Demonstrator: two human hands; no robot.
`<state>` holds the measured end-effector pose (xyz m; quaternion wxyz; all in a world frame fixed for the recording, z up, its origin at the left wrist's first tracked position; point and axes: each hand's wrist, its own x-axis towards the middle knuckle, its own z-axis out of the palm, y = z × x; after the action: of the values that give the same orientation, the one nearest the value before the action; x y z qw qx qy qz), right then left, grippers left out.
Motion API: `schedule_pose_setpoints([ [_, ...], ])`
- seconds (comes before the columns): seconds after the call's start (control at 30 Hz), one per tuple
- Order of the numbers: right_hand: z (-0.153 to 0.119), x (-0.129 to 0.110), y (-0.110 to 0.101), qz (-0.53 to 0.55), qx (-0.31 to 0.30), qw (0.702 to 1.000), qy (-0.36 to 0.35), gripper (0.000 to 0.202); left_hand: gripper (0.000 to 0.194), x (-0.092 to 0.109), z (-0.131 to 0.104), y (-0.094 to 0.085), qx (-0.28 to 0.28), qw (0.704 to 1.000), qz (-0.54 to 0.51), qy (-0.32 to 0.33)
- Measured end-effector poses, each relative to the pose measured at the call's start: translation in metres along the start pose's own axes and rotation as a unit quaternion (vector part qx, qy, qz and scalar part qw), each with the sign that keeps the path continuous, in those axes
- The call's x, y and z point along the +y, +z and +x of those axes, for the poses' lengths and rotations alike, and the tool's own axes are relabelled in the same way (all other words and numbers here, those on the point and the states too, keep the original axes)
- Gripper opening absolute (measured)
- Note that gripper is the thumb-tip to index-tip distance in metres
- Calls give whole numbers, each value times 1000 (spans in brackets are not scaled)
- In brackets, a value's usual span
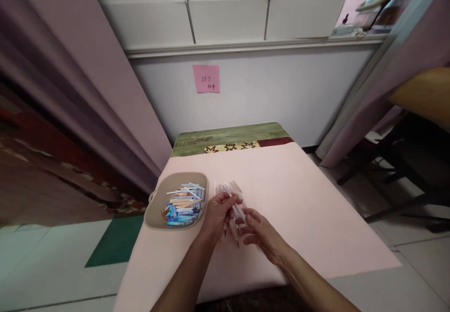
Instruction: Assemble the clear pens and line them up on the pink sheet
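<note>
My left hand (218,213) is closed around a bundle of clear pens (235,204) that fan out over the pink table cover (316,209). My right hand (260,231) meets the same bundle from the right, its fingers pinching the lower ends of the pens. Left of my hands lies a beige tray (158,199) holding several pens in blue, orange and white (184,204).
The table stands against a white wall with a pink sticky note (206,78). A green patterned strip (228,138) shows at the table's far end. Purple curtains hang on both sides. A dark chair frame (397,181) stands on the tiled floor at the right.
</note>
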<state>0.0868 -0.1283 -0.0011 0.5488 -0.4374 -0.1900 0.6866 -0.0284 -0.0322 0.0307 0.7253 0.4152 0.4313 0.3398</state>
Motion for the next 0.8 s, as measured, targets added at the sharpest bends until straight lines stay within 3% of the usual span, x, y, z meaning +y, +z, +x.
schedule_pose_setpoints([
  [0.1,2,2,-1,-13,5,1000,25,54,31,-2,1,-1,-1,1000,3,0],
  [0.27,3,4,-4,-32,38,997,-53,45,31,-4,1,-1,5,1000,-6,4],
  [0.43,2,6,-5,-28,-1,999,39,55,32,-3,0,0,7,1000,-11,2],
  [0.6,2,3,-3,-42,27,998,-23,43,32,-4,0,0,13,1000,-17,5],
  [0.8,1,1,-3,-54,-12,998,5,48,33,-3,4,-2,10,1000,-7,7],
])
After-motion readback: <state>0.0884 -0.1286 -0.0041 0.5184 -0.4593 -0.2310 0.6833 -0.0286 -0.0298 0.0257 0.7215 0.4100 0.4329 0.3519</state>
